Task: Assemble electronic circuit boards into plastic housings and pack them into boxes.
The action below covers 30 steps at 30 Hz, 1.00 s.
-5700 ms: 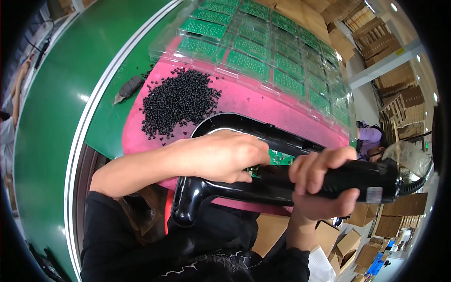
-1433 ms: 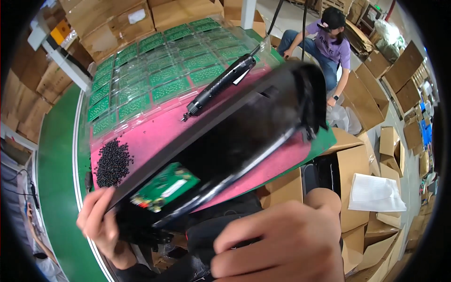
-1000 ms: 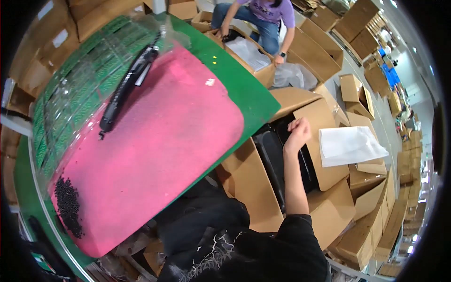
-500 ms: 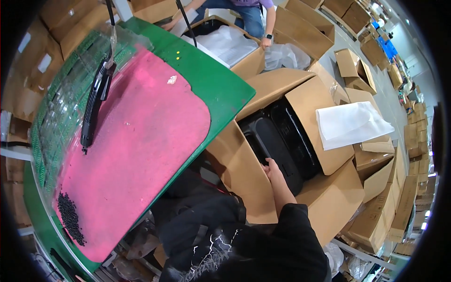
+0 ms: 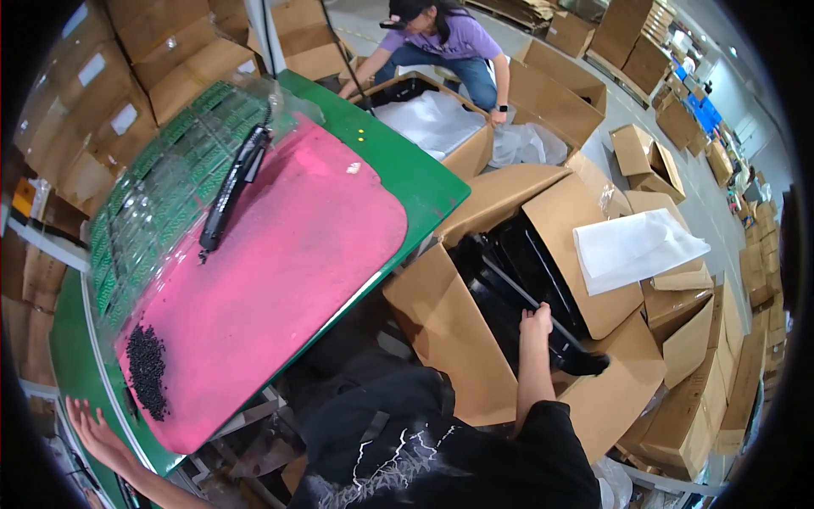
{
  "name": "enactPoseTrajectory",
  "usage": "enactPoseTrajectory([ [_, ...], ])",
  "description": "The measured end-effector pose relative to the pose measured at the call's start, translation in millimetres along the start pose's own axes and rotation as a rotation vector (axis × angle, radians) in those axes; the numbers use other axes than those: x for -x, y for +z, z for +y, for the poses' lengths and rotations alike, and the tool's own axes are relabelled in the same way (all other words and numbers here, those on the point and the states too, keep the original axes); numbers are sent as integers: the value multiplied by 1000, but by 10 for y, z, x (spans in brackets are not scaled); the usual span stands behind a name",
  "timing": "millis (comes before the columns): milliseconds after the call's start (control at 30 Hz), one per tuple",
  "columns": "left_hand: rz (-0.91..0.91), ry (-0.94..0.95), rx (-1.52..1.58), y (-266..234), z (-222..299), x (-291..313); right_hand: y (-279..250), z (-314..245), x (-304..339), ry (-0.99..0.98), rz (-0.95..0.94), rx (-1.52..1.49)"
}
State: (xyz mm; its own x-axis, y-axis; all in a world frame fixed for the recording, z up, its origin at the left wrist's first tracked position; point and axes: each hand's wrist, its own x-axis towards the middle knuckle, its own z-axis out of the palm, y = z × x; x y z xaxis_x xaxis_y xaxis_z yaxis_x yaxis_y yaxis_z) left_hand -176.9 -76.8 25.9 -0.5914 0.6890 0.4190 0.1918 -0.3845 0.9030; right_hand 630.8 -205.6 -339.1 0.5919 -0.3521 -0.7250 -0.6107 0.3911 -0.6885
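My right hand (image 5: 536, 321) is closed round the edge of a long black plastic panel (image 5: 555, 343). The panel is tilted up, partly out of an open cardboard box (image 5: 449, 335). More glossy black parts (image 5: 530, 254) lie inside that box. At the far left, my left hand (image 5: 97, 434) has its fingers spread over the green table's edge (image 5: 93, 365) and holds nothing. Nearest to it is a pile of small black screws (image 5: 146, 371) on the pink mat (image 5: 280, 263). A black electric screwdriver (image 5: 231, 191) hangs from a cord above the mat.
Clear plastic sheeting (image 5: 161, 225) covers the table's left side. A white foam sheet (image 5: 636, 250) lies over a box flap. Beyond the table, a person in a purple shirt (image 5: 454, 47) reaches into another box (image 5: 475, 136). Stacked cartons (image 5: 678, 399) line the right.
The panel has been lifted and tilted in the box by my right hand. My left hand has come into view at the table's left edge. The co-worker shows more fully.
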Motion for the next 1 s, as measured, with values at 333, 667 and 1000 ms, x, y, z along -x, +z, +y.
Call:
enactPoseTrajectory([
  [333, -397, 114, -173, 884, 244, 478, 216, -950, 2789, -1446, -860, 51],
  [667, -740, 133, -181, 1764, 385, 429, 14, -564, 4582, -2381, -2184, 619],
  [1000, -1037, 398, -699, 1831, -234, 484, -38, 130, 5389, -2465, -2720, 804],
])
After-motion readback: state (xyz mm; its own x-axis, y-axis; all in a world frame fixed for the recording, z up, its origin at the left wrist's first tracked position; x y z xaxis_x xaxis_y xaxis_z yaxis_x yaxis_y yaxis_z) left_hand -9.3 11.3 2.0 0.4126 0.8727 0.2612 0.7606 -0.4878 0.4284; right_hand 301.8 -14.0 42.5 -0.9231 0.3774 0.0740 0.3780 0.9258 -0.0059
